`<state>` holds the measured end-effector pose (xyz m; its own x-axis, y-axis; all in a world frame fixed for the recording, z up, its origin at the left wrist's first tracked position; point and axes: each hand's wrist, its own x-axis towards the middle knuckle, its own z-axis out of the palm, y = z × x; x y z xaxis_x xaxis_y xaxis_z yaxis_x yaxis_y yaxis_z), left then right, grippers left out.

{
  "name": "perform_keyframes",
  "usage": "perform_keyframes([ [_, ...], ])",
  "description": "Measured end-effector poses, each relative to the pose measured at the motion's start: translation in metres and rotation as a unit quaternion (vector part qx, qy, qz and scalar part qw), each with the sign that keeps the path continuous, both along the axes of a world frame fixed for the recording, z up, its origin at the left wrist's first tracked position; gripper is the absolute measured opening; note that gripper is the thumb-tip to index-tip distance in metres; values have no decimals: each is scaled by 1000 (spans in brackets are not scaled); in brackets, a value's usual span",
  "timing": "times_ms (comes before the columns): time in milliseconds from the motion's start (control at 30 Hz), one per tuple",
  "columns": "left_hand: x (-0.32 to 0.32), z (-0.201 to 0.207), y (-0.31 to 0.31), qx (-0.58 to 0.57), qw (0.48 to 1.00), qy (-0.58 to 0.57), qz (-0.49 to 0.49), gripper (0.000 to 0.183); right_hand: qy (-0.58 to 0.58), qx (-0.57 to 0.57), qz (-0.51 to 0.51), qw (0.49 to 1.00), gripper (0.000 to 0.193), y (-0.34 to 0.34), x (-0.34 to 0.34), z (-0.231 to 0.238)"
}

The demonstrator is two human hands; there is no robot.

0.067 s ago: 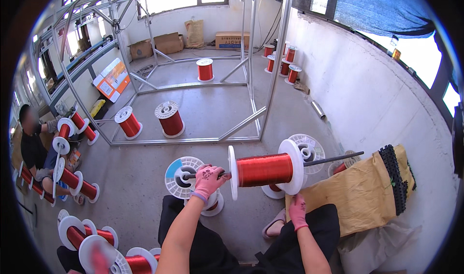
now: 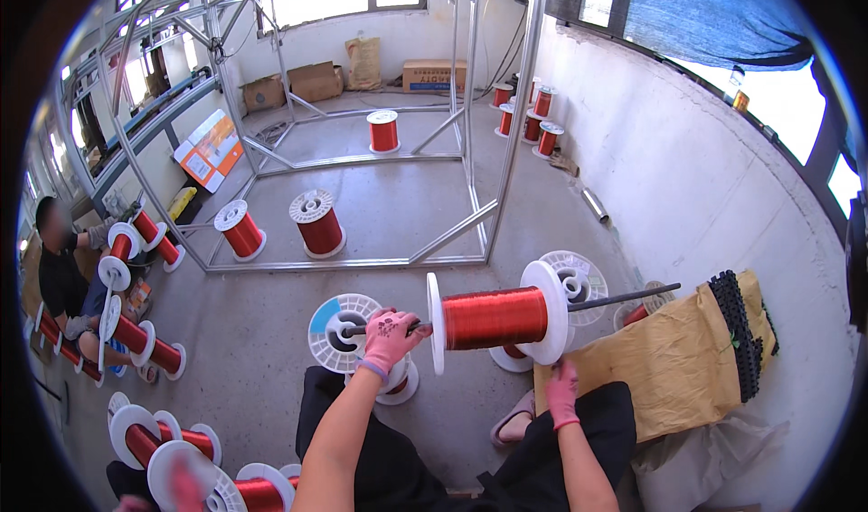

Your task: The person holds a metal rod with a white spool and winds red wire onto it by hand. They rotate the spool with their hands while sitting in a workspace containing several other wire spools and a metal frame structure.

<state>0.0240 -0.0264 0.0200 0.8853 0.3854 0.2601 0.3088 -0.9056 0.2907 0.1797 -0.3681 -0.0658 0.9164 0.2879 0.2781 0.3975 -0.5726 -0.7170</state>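
A large spool of red wire [image 2: 495,318] with white flanges lies sideways in front of me, threaded on a dark rod [image 2: 626,296] that sticks out on both sides. My left hand [image 2: 391,331], in a pink glove, is closed round the rod beside the left flange. Below the right flange, my right hand [image 2: 562,394], also gloved in pink, has its fingers curled beside the edge of a tan sheet [image 2: 674,354]. What it holds, if anything, is hidden. Under the rod's left part stands a white spool flange [image 2: 333,342] with a blue patch.
A metal frame [image 2: 353,263] stands ahead, with red spools [image 2: 318,225] inside it. More spools [image 2: 544,140] stand along the right wall. At left a co-worker [image 2: 63,268] sits among spools. Another person's blurred pink glove [image 2: 187,483] is at lower left, near several spools.
My right hand has shifted very slightly. At the lower left, a bit more of the other person's pink gloves shows. The large spool stays in place.
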Motion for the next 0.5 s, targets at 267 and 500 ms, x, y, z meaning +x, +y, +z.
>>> perform_keyframes([
  [267, 0, -6, 4, -11, 1000, -5, -1, 42, -36, 74, 58, 995, 40, 85, 59, 159],
  [500, -3, -10, 3, 22, 999, -36, -2, 30, -26, 81, 11, 996, 35, 48, -1, 87],
])
